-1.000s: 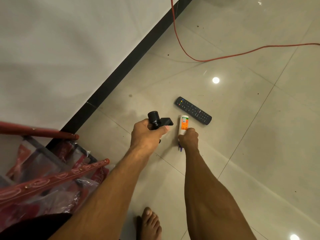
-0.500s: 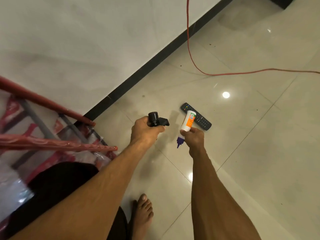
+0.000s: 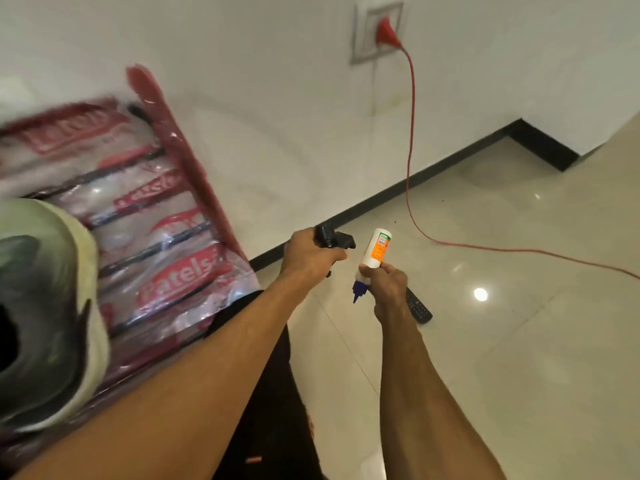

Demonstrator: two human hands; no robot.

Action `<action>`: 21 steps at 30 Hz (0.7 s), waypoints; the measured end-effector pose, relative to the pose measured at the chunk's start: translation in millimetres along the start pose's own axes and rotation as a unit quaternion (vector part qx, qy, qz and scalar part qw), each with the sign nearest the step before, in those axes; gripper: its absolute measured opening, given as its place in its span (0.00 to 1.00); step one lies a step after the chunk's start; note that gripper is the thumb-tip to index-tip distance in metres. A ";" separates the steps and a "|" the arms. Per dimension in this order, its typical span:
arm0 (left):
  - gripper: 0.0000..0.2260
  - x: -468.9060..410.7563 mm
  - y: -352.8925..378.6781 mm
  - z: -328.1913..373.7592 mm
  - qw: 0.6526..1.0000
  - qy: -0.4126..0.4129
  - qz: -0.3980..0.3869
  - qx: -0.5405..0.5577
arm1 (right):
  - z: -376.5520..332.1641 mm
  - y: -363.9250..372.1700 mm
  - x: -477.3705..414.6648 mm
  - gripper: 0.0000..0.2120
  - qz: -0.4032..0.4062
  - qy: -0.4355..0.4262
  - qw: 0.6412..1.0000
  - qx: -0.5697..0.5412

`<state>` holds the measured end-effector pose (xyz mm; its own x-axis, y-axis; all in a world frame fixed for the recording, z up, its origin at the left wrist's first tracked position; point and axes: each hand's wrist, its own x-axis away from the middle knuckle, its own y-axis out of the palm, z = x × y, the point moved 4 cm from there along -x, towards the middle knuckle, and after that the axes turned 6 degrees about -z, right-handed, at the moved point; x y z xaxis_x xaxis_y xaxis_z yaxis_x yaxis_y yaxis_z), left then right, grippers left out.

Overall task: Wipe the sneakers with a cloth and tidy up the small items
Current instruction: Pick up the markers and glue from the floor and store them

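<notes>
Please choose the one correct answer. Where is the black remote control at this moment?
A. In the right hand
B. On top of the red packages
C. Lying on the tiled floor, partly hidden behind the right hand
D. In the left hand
C: the remote control lies on the floor, partly behind the right hand, which grips the white bottle; the left hand grips a small black object.

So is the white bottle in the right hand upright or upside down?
Upside down, tilted. The white bottle has its blue nozzle cap pointing down below the right hand, its base up.
</notes>
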<state>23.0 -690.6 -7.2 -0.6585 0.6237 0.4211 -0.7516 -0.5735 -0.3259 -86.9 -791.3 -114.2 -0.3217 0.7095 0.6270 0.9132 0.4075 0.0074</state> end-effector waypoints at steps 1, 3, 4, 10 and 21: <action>0.17 8.7 -8.4 7.8 1.000 0.013 0.004 0.001 | -10.7 4.5 9.6 0.24 -0.001 -0.015 1.000 -0.007; 0.14 28.9 -27.5 24.6 0.999 0.036 0.005 0.003 | -32.2 12.7 34.0 0.23 -0.008 -0.042 0.999 -0.029; 0.12 39.6 -37.1 32.3 0.999 0.048 0.005 0.004 | -40.8 16.1 47.5 0.23 -0.013 -0.054 0.998 -0.042; 0.13 93.4 -105.9 70.8 0.993 0.112 0.036 0.013 | -90.8 47.8 133.9 0.22 -0.040 -0.122 0.989 -0.080; 0.17 210.4 -269.9 99.0 0.953 0.224 0.196 0.048 | -168.9 170.8 289.3 0.15 -0.136 -0.270 0.953 -0.037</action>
<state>91.1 -457.2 253.1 -0.8547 0.5030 -0.1286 -0.4513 -0.8422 -0.2950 18.3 -613.6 200.0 -0.6119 0.7842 0.1028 0.7869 0.5905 0.1792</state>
